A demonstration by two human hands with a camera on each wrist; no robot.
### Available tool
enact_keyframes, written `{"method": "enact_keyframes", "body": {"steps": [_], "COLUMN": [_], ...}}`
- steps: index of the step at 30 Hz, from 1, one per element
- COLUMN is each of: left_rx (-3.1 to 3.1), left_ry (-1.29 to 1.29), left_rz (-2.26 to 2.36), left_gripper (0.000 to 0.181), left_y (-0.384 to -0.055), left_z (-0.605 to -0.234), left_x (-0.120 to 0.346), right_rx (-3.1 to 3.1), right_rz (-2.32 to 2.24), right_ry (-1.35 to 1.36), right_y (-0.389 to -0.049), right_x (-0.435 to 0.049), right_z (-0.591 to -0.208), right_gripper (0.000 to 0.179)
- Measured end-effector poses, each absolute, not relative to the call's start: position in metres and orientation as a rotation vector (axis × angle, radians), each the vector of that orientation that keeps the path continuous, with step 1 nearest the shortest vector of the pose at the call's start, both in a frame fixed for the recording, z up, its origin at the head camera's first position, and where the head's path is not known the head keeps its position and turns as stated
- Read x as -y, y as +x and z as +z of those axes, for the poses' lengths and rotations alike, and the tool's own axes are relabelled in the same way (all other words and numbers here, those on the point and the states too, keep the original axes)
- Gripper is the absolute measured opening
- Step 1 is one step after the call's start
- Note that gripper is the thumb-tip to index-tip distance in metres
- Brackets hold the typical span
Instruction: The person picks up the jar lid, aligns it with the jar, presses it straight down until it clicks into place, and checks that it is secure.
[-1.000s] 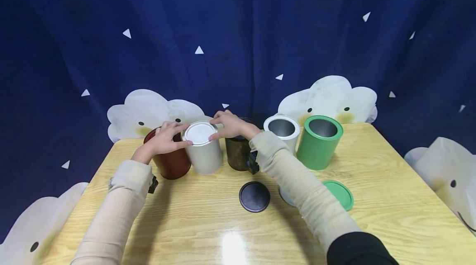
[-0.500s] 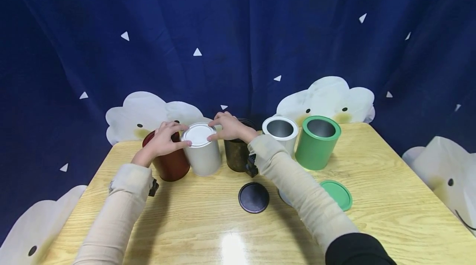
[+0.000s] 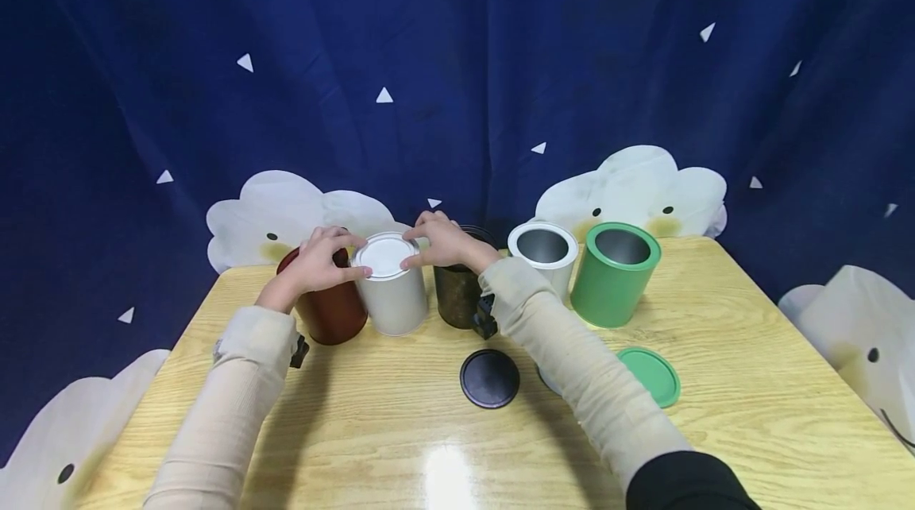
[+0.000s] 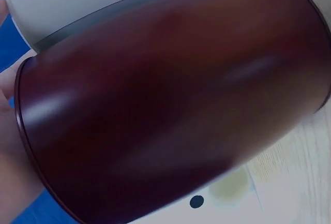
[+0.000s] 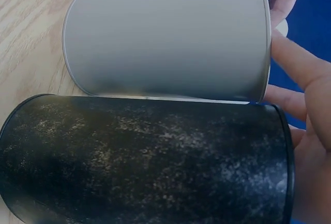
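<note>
A white lid (image 3: 387, 254) lies in the top of a white can (image 3: 397, 305). My left hand (image 3: 320, 262) touches the lid's left rim with thumb and index finger spread apart. On the opposite side, my right hand (image 3: 443, 244) rests its spread thumb and index finger on the rim. Below my left hand stands a dark red can (image 3: 334, 313), which fills most of the left wrist view. A mottled black can (image 5: 150, 157) stands under my right hand, beside the white can. The left fingers are mostly hidden in the left wrist view.
An uncovered white can (image 3: 543, 244) and an uncovered green can (image 3: 613, 287) stand to the right. In front lie a black lid (image 3: 489, 379) and a green lid (image 3: 652, 376). Another pale lid is mostly hidden by my right sleeve (image 3: 572, 359). A blue curtain (image 3: 443, 57) hangs behind the table.
The head view shifts slightly. Both hands stay at the rim of the white lid, with the left fingers moving only a little; the cans and loose lids keep their places.
</note>
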State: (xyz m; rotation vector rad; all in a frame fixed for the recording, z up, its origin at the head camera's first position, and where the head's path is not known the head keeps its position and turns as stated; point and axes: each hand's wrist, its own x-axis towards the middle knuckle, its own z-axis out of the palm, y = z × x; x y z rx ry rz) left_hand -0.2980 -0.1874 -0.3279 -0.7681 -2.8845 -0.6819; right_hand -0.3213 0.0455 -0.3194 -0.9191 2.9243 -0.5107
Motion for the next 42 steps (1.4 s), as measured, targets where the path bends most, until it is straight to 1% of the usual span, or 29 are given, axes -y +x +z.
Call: {"method": "enact_keyframes", "body": {"steps": [6, 18, 25, 32, 42], "left_rx": [2.903, 2.947, 2.894, 2.791, 2.654], "left_ry": [-0.775, -0.762, -0.82, -0.888, -0.959], "left_rz": [-0.637, -0.646, -0.663, -0.723, -0.806], "left_gripper": [0.06, 0.061, 0.061, 0.054, 0.061], "left_y": [-0.299, -0.298, -0.294, -0.286, -0.272], "left_z": [-0.328, -0.323, -0.319, -0.316, -0.328], "left_x": [0.183, 0.181, 0.186, 0.183, 0.181], "right_rx": [-2.917, -2.898, -2.911, -2.928, -2.922], "right_rz": [-0.473, -0.434, -0.629, -0.739, -0.853], "right_ry": [-0.931, -0.899, -1.001, -1.086, -1.161], "right_y": [-0.32, -0.316, -0.314, -0.31, -0.295], "right_x": [-0.046, -0.044, -0.048, -0.06, -0.082], "right_z": [-0.319, -0.313, -0.319, -0.316, -0.318], "right_gripper": [0.062, 0.062, 0.059, 0.055, 0.057]}}
